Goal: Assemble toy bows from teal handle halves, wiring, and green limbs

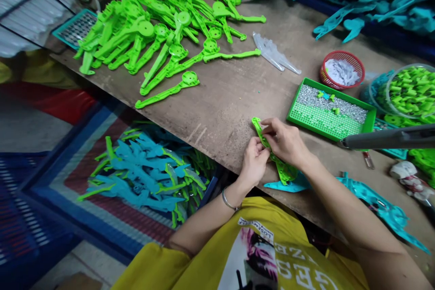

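A long green plastic part [286, 172] lies slantwise at the table's front edge, under both hands. My left hand [254, 161] is closed on its near side, fingers pressed against it. My right hand [283, 140] is pinched over its upper stretch; whether a small piece is between those fingertips is hidden. Beneath the green part's lower end a blue plastic part [299, 183] sticks out. Another blue plastic part [377, 204] rests to the right, partly behind my right forearm. Close to my right hand stands a green tray [316, 120] holding many small silvery pieces and a few green bits.
Green parts [136, 31] are heaped at the back left, and blue parts [380, 0] at the back right. Clear plastic pieces [275, 52], a red basket [363, 74] and a tub of green pieces [414, 90] stand about. A grey tool [390, 137] juts in from the right.
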Motion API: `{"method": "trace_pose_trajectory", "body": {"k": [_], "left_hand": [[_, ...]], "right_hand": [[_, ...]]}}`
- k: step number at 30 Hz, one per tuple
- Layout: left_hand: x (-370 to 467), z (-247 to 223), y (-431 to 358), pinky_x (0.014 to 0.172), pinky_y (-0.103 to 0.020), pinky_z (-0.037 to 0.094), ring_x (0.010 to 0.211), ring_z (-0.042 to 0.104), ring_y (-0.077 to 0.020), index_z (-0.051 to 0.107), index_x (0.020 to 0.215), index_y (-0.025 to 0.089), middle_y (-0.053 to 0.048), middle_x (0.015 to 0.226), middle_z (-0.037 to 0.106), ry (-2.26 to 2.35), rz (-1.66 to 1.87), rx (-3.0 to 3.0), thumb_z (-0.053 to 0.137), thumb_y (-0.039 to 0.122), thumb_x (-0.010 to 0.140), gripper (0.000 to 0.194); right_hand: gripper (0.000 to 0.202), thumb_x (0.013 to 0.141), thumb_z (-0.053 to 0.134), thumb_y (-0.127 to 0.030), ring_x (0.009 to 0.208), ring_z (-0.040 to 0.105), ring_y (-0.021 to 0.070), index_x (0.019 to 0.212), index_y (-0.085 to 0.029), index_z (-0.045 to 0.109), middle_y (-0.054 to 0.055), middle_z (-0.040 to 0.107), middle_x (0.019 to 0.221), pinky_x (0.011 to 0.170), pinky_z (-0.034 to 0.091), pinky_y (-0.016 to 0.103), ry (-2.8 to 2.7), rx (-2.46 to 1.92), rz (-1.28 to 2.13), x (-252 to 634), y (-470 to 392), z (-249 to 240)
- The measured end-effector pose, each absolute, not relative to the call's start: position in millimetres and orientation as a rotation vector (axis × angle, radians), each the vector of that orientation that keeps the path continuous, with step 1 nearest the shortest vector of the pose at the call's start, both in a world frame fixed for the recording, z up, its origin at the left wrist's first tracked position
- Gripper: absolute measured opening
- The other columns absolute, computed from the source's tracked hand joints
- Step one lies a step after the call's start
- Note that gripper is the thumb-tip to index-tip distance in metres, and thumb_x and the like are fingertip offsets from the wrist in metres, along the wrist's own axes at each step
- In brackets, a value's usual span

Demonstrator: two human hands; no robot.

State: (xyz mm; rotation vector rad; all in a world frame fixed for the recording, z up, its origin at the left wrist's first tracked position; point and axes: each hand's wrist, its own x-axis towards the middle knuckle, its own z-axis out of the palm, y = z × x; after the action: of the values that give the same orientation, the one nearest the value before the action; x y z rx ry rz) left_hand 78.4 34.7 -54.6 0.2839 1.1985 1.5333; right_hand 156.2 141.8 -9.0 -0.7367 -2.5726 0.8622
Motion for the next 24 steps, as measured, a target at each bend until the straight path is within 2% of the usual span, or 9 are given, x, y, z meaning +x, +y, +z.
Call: {"method": "trace_pose_trajectory", "body": {"k": [6,10,13,16,18,20,22,24], "left_hand": [[78,-52,35,0.072,-0.023,0.053,0.079,0.068,-0.0126,0.05,0.098,0.02,0.001,0.085,0.069,1.16,1.536,0.23,0.069,0.023,0.077,0.029],[77,-50,34,0.077,-0.024,0.054,0.084,0.07,-0.0143,0.053,0.098,0.02,-0.001,0.089,0.071,1.199,1.556,0.244,0.072,0.024,0.078,0.028],[77,-48,33,0.085,-0.027,0.055,0.097,0.07,-0.0179,0.057,0.101,0.019,-0.003,0.096,0.072,1.238,1.595,0.303,0.073,0.024,0.078,0.029],[76,-47,33,0.085,-0.029,0.056,0.096,0.07,-0.018,0.053,0.1,0.02,-0.003,0.095,0.072,1.208,1.556,0.284,0.074,0.027,0.078,0.031],[76,-47,33,0.082,-0.03,0.057,0.088,0.071,-0.0163,0.049,0.098,0.021,-0.002,0.094,0.072,1.155,1.507,0.258,0.075,0.029,0.079,0.033],[75,-46,33,0.08,-0.031,0.059,0.084,0.072,-0.0157,0.047,0.098,0.021,-0.003,0.097,0.073,1.116,1.473,0.254,0.076,0.031,0.08,0.036],[74,-45,33,0.08,-0.033,0.059,0.084,0.074,-0.0167,0.046,0.099,0.02,-0.005,0.102,0.074,1.116,1.454,0.256,0.076,0.032,0.08,0.038],[74,-44,33,0.082,-0.034,0.059,0.086,0.075,-0.018,0.046,0.1,0.02,-0.007,0.106,0.074,1.131,1.439,0.252,0.077,0.034,0.081,0.039]], "right_hand": [[0.032,0.094,0.045,-0.009,0.101,0.074,0.0221,0.125,-0.017,0.051,0.013,0.076,0.113,0.082,0.057,0.034,-2.599,-0.749,0.832,170,122,-13],[0.025,0.097,0.042,-0.012,0.1,0.07,0.0254,0.118,-0.016,0.057,0.016,0.074,0.108,0.085,0.055,0.038,-2.775,-0.74,0.531,166,104,-6],[0.023,0.098,0.041,-0.011,0.106,0.067,0.0289,0.11,-0.014,0.061,0.019,0.073,0.107,0.094,0.052,0.043,-2.879,-0.707,0.401,158,101,-2],[0.03,0.096,0.044,-0.01,0.105,0.07,0.0283,0.122,-0.013,0.06,0.018,0.075,0.107,0.092,0.055,0.043,-2.79,-0.71,0.717,161,113,0],[0.043,0.097,0.044,-0.012,0.103,0.073,0.0234,0.139,-0.016,0.05,0.013,0.076,0.114,0.088,0.058,0.039,-2.59,-0.75,1.051,171,123,3],[0.049,0.099,0.043,-0.016,0.099,0.075,0.0185,0.148,-0.021,0.043,0.01,0.074,0.123,0.084,0.061,0.035,-2.384,-0.846,1.244,184,128,7],[0.042,0.1,0.044,-0.021,0.095,0.076,0.0182,0.142,-0.021,0.05,0.009,0.074,0.122,0.082,0.061,0.035,-2.287,-0.988,1.205,198,124,13],[0.031,0.1,0.049,-0.027,0.095,0.075,0.0211,0.126,-0.019,0.063,0.009,0.077,0.114,0.083,0.059,0.037,-2.302,-1.116,1.03,211,111,17]]}}
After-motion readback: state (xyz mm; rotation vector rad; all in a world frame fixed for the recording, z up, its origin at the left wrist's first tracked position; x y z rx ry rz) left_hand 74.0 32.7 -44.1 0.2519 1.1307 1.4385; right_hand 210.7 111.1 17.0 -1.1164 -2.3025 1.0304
